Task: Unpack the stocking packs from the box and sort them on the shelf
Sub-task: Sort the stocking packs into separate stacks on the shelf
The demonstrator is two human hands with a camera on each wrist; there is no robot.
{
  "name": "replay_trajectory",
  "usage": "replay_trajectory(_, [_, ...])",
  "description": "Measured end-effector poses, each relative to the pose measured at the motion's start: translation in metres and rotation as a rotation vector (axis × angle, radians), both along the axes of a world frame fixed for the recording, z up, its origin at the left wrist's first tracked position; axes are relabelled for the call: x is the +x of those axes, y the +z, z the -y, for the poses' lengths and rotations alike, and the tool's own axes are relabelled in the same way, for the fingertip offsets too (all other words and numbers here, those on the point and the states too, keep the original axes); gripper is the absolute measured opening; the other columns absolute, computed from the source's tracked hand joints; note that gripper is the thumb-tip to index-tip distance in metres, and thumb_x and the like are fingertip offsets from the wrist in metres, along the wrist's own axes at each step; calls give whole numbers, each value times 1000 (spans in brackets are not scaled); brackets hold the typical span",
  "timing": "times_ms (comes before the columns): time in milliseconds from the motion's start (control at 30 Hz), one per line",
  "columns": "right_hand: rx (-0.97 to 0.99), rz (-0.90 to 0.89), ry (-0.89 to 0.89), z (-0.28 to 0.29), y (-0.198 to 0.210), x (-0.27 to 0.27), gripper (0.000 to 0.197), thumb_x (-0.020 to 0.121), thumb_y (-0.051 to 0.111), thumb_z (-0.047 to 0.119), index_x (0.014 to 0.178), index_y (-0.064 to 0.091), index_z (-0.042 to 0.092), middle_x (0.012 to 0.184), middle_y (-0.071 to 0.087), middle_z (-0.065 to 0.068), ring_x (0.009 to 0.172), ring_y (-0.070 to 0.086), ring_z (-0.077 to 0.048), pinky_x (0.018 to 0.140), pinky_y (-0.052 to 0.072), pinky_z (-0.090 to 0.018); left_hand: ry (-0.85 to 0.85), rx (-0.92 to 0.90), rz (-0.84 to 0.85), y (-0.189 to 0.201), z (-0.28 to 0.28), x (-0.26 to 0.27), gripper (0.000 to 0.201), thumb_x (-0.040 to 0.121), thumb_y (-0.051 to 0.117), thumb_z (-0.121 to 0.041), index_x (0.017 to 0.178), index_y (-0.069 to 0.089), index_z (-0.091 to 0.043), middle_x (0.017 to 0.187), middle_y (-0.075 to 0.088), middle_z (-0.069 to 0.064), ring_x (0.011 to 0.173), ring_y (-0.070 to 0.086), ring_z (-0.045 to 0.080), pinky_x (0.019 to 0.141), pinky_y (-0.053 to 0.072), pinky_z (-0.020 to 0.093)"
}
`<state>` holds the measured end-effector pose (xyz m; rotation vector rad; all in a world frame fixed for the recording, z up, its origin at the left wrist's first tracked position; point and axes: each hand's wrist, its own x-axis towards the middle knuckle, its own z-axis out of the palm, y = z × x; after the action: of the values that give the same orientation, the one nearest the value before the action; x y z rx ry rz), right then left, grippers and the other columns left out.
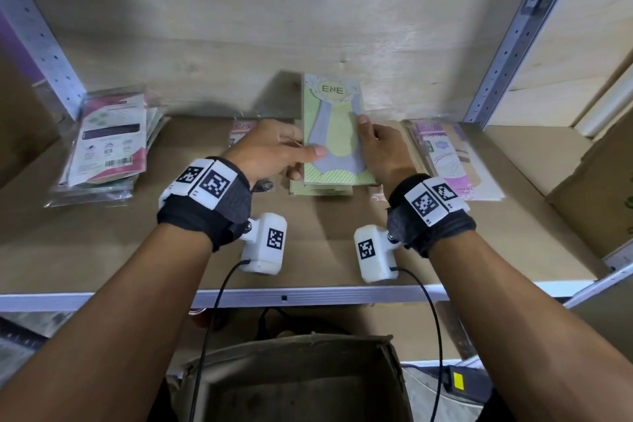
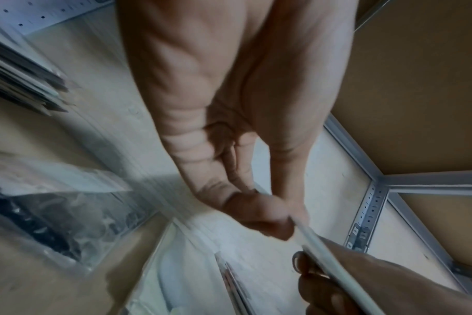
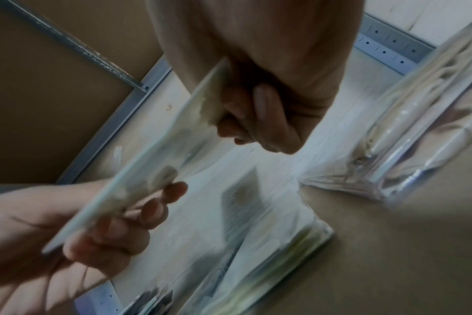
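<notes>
You hold the green stocking pack [image 1: 334,134] flat between both hands, just above the green stack [image 1: 322,189] at the middle of the shelf [image 1: 308,296]. Your left hand [image 1: 270,151] pinches its left edge, thumb on top and fingers curled beneath, and your right hand [image 1: 380,147] pinches the right edge the same way. This looks like the placing step: lower the pack squarely onto that stack, edges lined up, then let go. Left of the green stack a pink pack [image 1: 241,132] peeks out behind your wrist, and farther left lies a mixed pile [image 1: 106,147]; right of it sits a pink-topped pile [image 1: 448,161]. The box [image 1: 294,384] stands open below the shelf's front edge; you cannot tell from here what it holds.
</notes>
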<state>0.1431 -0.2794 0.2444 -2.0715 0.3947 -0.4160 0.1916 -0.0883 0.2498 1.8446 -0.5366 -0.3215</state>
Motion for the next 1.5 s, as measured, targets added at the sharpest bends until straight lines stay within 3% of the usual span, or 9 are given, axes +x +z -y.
replay_trajectory(67, [6,-34,28,0,0,4,49,100,46,46,90,58,0,92,65,-16,82,57,-28,76,48,-41,69,31,-6,-1,-2,4,35,77,85,-30,94,75,-1,79,73,22,57,60,18,53,52,23])
replay_trajectory(133, [29,-88,76,1,1,5,33,94,60,42,96,57,8,93,63,-9,79,55,-25,73,46,-38,154,80,14,-1,-3,9,33,74,87,-32,89,77,-5,72,74,17,55,59,17,54,52,23])
replay_trajectory(233, [75,-169,168,1,3,5,43,85,75,29,117,56,6,98,62,-7,73,58,-21,69,50,-36,256,156,54,-3,-3,14,33,70,90,-34,80,77,-6,58,71,9,48,59,14,55,51,25])
replay_trajectory(367, [23,-204,168,-3,5,8,58,77,83,18,125,54,4,106,64,-12,96,66,-33,92,55,-48,328,257,100,-3,-1,18,36,68,91,-39,76,77,-6,62,74,9,46,62,12,59,56,24])
replay_trajectory(533, [-122,-221,73,-3,6,9,56,75,85,25,123,61,10,120,63,-11,109,62,-25,90,50,-29,307,308,30,0,6,16,37,78,85,-22,102,74,4,82,77,18,79,77,26,85,61,39])
replay_trajectory(633, [-195,-221,37,-5,10,6,51,74,85,23,116,67,1,120,66,-14,106,62,-24,82,49,-28,287,340,16,0,9,13,29,82,80,-15,101,72,5,94,75,21,90,75,31,88,60,43])
replay_trajectory(767, [-234,-285,33,-8,10,7,47,74,86,20,112,68,0,116,66,-12,96,60,-21,83,50,-27,301,401,39,-2,12,14,21,82,79,-16,93,75,1,93,76,16,89,75,28,86,61,41])
replay_trajectory(1000, [-250,-366,52,-12,5,12,55,74,86,18,122,61,4,127,58,-14,112,60,-28,96,53,-37,316,499,52,-6,16,16,22,80,78,-18,93,75,-1,96,75,17,92,74,30,88,60,42])
replay_trajectory(1500, [-314,-417,69,-13,-1,12,57,77,82,21,126,59,4,128,56,-16,113,59,-30,91,54,-35,302,506,10,-5,21,9,28,82,78,-18,102,73,2,101,75,18,95,74,31,89,59,42])
